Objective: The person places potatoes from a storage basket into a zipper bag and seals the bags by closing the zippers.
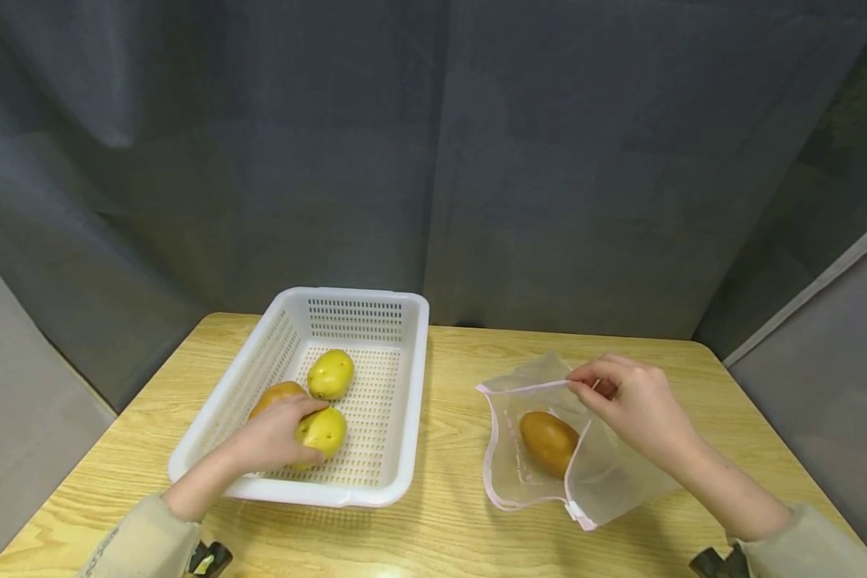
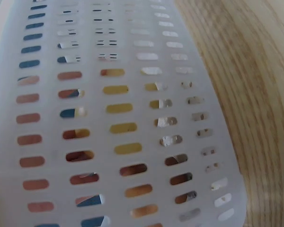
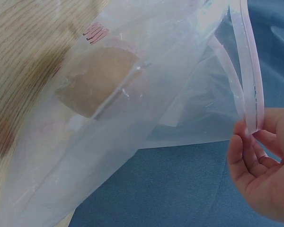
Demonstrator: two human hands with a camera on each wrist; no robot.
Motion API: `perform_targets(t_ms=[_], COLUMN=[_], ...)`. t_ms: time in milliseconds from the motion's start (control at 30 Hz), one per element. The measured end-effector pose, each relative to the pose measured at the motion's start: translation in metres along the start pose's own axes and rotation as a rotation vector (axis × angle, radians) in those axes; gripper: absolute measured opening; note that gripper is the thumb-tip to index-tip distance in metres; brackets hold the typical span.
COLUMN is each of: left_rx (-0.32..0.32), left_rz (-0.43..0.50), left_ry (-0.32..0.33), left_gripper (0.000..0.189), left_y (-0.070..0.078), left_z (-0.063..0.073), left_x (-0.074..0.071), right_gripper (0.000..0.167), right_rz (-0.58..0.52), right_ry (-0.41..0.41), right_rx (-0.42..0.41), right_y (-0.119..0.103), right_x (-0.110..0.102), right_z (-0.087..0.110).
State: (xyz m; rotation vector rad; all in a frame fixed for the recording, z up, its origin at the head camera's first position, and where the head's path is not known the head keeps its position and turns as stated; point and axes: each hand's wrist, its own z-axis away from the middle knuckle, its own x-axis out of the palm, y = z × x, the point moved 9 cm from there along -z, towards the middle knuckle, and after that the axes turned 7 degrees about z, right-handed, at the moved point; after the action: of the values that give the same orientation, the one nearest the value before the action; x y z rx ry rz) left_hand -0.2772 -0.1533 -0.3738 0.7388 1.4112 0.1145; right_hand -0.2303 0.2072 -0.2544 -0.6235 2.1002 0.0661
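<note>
My left hand (image 1: 278, 434) reaches into a white plastic basket (image 1: 417, 401) and grips a yellow potato (image 1: 325, 432), fingers over its far side and thumb at the near side. Another yellow potato (image 1: 331, 374) lies just beyond, and an orange-brown oval item (image 1: 278, 394) is partly hidden behind the hand. With thumb and fingers, my right hand (image 1: 639, 405) pinches the pink-edged rim of a translucent zip bag (image 1: 509, 417), whose mouth gapes. Inside the bag rests a brown oval item (image 1: 549, 443), blurred through the plastic in the right wrist view.
Both containers are on a wooden table (image 1: 451, 417), the basket at left and the bag at right. Dark curtains (image 1: 433, 160) hang behind the table's far edge. Slotted basket wall (image 2: 128, 127) fills most of the left wrist view. The bag's slider (image 1: 574, 510) points toward the near edge.
</note>
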Motion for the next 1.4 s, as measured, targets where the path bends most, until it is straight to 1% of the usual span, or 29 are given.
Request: perform_targets(t_ms=[333,600,967,1233,1400], left_rx=[0.031,0.059,0.038,0.07,0.064], left_rz=[0.043,0.044,0.057,0.053,0.065], left_ry=[0.025,0.051,0.056,0.094,0.109], left_gripper=[0.069,0.068,0.07,0.069,0.069], left_y=[0.004,0.008,0.009,0.018,0.021], left_z=[0.001,0.001,0.002,0.002,0.001], left_x=[-0.005,-0.011,-0.014,-0.017,-0.018], right_gripper=[0.011,0.012,0.011,0.011,0.011], right_rz=[-0.002,0.003,0.005,0.008,0.006], right_ry=[-0.003,-0.005,-0.009,-0.009,-0.007], right_rx=[0.005,0.008,0.004,-0.007,-0.007], right_y=[0.0,0.001,0.001,0.0,-0.001], right_x=[0.0,0.0,0.001,0.002,0.002], right_z=[0.001,0.0,0.0,-0.001,-0.001])
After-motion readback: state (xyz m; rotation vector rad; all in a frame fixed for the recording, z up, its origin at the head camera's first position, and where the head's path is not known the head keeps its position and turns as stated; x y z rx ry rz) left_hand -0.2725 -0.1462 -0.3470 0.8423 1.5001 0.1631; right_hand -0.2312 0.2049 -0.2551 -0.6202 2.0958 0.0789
